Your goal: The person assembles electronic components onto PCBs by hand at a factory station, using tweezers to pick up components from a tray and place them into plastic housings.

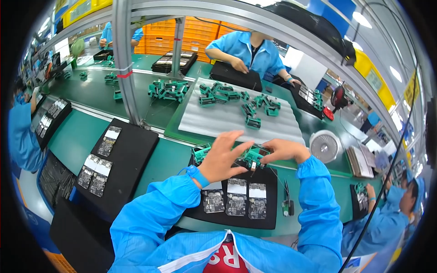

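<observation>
On the black foam pad (268, 217) in front of me lie several dark circuit boards (236, 200) with pale upper parts, side by side. My right hand (286, 151) pinches the right side of a small green plastic fixture (253, 155) with thin wires, above the pad's far edge. Beside it, my left hand (222, 159) has its fingers spread, index and thumb tips close to the fixture's left side; whether they touch it I cannot tell. A second green fixture (200, 153) is partly hidden behind my left hand.
Many green fixtures (221, 93) lie on a white foam sheet (200, 119) ahead. At left, another black pad (132, 150) carries boards. A metal post (124, 59) rises from the bench. Tweezers (287, 193) and a white round fan (324, 146) are right. Co-workers in blue sit around.
</observation>
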`<action>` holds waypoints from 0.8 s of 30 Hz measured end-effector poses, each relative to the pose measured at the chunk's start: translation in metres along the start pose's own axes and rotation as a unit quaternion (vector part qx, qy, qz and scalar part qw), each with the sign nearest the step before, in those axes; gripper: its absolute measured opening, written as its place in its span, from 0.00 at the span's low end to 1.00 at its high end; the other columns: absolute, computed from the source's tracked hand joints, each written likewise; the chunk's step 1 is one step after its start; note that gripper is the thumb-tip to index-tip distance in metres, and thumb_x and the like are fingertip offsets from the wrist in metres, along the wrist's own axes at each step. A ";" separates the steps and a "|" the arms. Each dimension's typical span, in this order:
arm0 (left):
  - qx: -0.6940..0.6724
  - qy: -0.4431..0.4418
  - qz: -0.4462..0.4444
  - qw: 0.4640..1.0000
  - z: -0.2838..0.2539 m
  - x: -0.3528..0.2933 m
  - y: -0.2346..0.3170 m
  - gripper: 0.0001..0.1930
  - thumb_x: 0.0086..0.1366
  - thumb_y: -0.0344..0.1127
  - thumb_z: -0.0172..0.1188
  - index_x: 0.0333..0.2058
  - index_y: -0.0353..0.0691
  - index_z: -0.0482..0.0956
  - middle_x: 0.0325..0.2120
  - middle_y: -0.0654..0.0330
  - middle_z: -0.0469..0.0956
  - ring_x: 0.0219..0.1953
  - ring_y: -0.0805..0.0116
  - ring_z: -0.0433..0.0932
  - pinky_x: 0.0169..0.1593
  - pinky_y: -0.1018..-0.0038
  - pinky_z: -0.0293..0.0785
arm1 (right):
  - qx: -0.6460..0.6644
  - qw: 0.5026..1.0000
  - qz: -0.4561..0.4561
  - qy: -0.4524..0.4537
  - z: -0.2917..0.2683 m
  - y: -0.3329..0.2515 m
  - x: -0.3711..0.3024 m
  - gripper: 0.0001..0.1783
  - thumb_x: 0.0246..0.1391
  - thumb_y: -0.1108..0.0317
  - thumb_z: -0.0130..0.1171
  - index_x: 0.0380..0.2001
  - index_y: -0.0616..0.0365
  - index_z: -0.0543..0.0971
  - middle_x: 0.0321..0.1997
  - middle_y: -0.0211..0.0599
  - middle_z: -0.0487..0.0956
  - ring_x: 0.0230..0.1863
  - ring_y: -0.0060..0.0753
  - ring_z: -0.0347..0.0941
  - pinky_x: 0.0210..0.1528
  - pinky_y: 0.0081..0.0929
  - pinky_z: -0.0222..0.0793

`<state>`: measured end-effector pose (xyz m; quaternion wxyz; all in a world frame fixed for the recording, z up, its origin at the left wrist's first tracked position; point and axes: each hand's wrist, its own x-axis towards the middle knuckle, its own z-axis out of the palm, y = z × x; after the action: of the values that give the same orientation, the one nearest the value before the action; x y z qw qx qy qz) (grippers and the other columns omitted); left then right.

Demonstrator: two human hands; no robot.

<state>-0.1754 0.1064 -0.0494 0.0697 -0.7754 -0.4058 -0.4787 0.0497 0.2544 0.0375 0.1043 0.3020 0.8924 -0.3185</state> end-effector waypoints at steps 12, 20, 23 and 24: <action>-0.126 -0.148 -0.145 0.970 0.047 -0.003 0.004 0.39 0.54 0.33 0.73 0.65 0.41 0.65 0.53 0.47 0.69 0.51 0.44 0.75 0.54 0.61 0.74 | 0.116 0.981 -0.130 0.081 0.070 0.060 -0.008 0.24 0.43 0.55 0.78 0.38 0.57 0.80 0.41 0.30 0.77 0.44 0.30 0.70 0.47 0.30 0.67; -0.066 0.007 -0.208 0.976 0.003 0.020 -0.029 0.39 0.54 0.35 0.75 0.64 0.39 0.67 0.51 0.48 0.74 0.56 0.50 0.74 0.59 0.64 0.71 | 0.080 0.944 -0.171 0.271 0.121 0.058 0.003 0.14 0.60 0.64 0.64 0.44 0.60 0.77 0.41 0.41 0.79 0.44 0.41 0.76 0.49 0.37 0.70; -0.060 0.011 -0.197 0.978 -0.021 0.039 -0.024 0.40 0.53 0.35 0.75 0.65 0.38 0.67 0.52 0.49 0.73 0.55 0.51 0.74 0.58 0.64 0.71 | 0.373 0.842 -0.172 0.350 0.101 0.090 0.003 0.12 0.67 0.57 0.56 0.42 0.55 0.77 0.35 0.25 0.75 0.37 0.20 0.70 0.41 0.22 0.69; -0.023 -0.026 -0.162 0.986 -0.027 0.038 -0.023 0.40 0.53 0.35 0.75 0.64 0.38 0.67 0.52 0.49 0.73 0.55 0.51 0.74 0.58 0.64 0.71 | 0.530 0.777 -0.123 0.317 0.091 0.094 -0.001 0.16 0.69 0.53 0.53 0.46 0.55 0.77 0.40 0.28 0.79 0.40 0.23 0.76 0.39 0.24 0.73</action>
<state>-0.2019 0.1294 -0.0104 -0.0368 -0.7130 -0.5164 -0.4728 0.1067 0.2545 -0.0805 -0.4008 0.2810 0.5950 -0.6374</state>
